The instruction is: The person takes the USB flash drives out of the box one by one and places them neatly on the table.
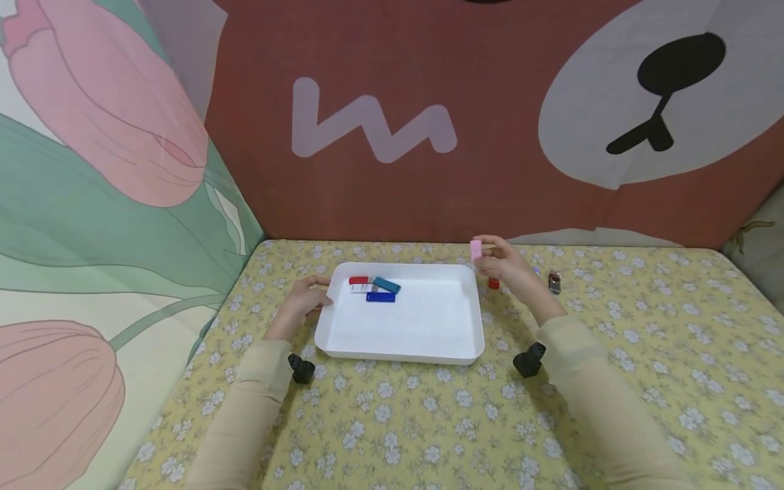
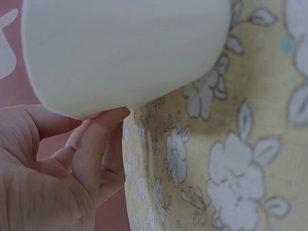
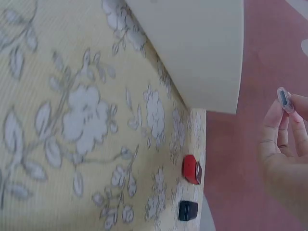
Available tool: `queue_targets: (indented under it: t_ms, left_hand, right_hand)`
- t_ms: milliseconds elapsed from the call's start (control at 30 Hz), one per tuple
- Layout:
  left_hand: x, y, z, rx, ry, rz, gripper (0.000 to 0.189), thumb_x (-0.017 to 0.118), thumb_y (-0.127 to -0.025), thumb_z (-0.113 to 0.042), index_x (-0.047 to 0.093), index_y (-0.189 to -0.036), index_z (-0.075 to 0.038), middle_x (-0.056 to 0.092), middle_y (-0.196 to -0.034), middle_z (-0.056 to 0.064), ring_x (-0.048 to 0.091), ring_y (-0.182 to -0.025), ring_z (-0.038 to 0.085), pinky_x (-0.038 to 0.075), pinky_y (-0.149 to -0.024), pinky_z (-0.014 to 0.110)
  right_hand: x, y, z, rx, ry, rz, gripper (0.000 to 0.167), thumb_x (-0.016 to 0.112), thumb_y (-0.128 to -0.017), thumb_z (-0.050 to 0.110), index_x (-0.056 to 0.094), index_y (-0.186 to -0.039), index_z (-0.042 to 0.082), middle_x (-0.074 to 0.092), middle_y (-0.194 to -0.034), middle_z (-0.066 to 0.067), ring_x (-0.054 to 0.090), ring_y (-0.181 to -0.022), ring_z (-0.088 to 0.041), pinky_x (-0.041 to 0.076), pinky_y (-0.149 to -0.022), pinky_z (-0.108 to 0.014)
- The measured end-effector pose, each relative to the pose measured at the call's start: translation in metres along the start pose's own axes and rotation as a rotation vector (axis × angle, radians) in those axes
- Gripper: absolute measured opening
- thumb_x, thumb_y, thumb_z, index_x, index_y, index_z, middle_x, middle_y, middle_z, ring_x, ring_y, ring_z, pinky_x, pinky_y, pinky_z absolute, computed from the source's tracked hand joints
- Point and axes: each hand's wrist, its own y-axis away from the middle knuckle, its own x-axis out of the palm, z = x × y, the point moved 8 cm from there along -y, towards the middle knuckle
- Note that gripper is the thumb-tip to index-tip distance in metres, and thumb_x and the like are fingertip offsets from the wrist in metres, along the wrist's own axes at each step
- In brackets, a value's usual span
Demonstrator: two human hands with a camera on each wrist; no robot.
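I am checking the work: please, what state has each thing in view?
White tray: flat, open side up.
Red stick: in tray.
White stick: in tray.
Teal stick: in tray.
Blue stick: in tray.
Pink stick: held, off table.
Red piece: on table.
Dark piece: on table.
Bluish piece: mostly hidden.
Left hand: grips tray's edge.
Right hand: pinches pink stick.

Painted beasts and tulips ring a flowered cloth

Beyond the far edge of the yellow floral tablecloth [image 1: 392, 422] rises a reddish-brown backdrop [image 1: 429, 197] printed with a cartoon animal. Its pale zigzag [image 1: 375, 126] sits above the tablecloth's middle; its whitish muzzle [image 1: 582, 136], dark oval nose [image 1: 682, 62] and black mouth [image 1: 655, 127], above the right part. Left of the tablecloth hangs a drape [image 1: 110, 245] with large pink tulips [image 1: 110, 109] and green leaves [image 1: 49, 194]. A beige fabric [image 1: 762, 211] borders its right far corner.
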Motion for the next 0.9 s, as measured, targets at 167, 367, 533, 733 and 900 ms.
queue_targets:
  t_ms: [167,367,533,733,900]
  left_hand:
    - [0.000,0.000,0.000,0.002,0.006,-0.005,0.046,0.052,-0.088,-0.001,0.049,-0.134,-0.005,0.053,-0.130,0.020,0.060,-0.098,0.024,0.050,-0.068,0.023]
    - [0.000,0.003,-0.001,0.023,0.023,0.002,0.046,0.051,-0.088,0.000,0.048,-0.134,-0.003,0.053,-0.129,0.022,0.061,-0.094,0.023,0.051,-0.067,0.023]
    - [0.000,0.004,0.001,0.021,0.031,0.005,0.046,0.052,-0.088,0.000,0.048,-0.134,-0.003,0.053,-0.129,0.021,0.060,-0.093,0.023,0.050,-0.066,0.023]
    - [0.000,0.003,0.001,0.038,0.044,0.005,0.047,0.052,-0.088,0.000,0.048,-0.134,-0.003,0.054,-0.128,0.022,0.061,-0.090,0.021,0.051,-0.066,0.023]
    - [-0.001,0.002,0.001,0.048,0.041,-0.004,0.047,0.052,-0.088,-0.001,0.048,-0.134,-0.003,0.055,-0.127,0.022,0.062,-0.088,0.020,0.051,-0.066,0.023]
  right_hand:
    - [-0.006,0.003,-0.002,-0.003,0.007,0.000,0.058,0.053,-0.096,0.014,0.028,-0.148,0.005,0.046,-0.122,-0.011,0.055,-0.090,-0.002,0.048,-0.098,-0.041]
    - [-0.013,0.008,-0.009,0.017,0.052,0.003,0.056,0.051,-0.098,0.018,0.029,-0.147,0.004,0.047,-0.114,-0.006,0.058,-0.087,-0.004,0.051,-0.090,-0.035]
    - [-0.018,0.013,-0.016,0.031,0.034,0.018,0.059,0.052,-0.097,0.018,0.025,-0.147,0.000,0.049,-0.112,-0.003,0.059,-0.085,-0.001,0.051,-0.088,-0.030]
    - [-0.020,0.019,-0.026,0.049,0.017,0.055,0.062,0.056,-0.095,0.013,0.026,-0.146,-0.004,0.049,-0.108,0.000,0.057,-0.085,0.002,0.051,-0.090,-0.029]
    - [-0.021,0.022,-0.034,0.075,0.025,0.072,0.060,0.056,-0.095,0.013,0.028,-0.144,-0.006,0.051,-0.107,0.001,0.057,-0.084,0.002,0.052,-0.086,-0.025]
